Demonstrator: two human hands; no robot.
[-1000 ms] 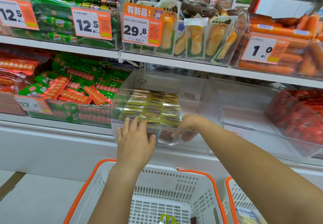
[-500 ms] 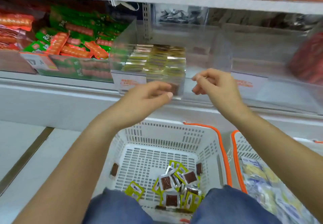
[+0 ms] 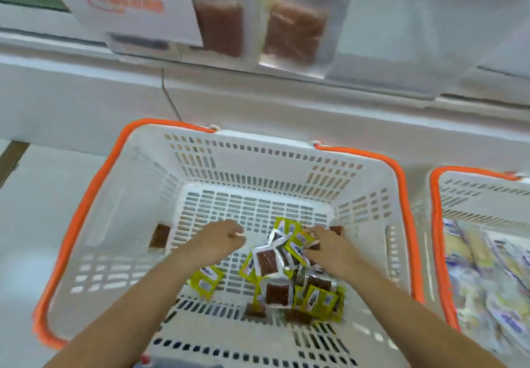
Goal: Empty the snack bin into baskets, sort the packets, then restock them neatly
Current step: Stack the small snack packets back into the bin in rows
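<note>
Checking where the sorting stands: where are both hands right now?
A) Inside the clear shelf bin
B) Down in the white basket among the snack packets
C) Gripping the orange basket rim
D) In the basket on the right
B: the left hand and right hand are down inside the white basket, at the pile of snack packets.

1. My head camera, the only view, looks steeply down from above my forearms into the white basket on the floor.
2. It faces forward toward the shelf front, whose clear snack bin fills the top edge, close overhead.
3. A second basket is cut by the right edge; the blur there seems to be from motion.
</note>
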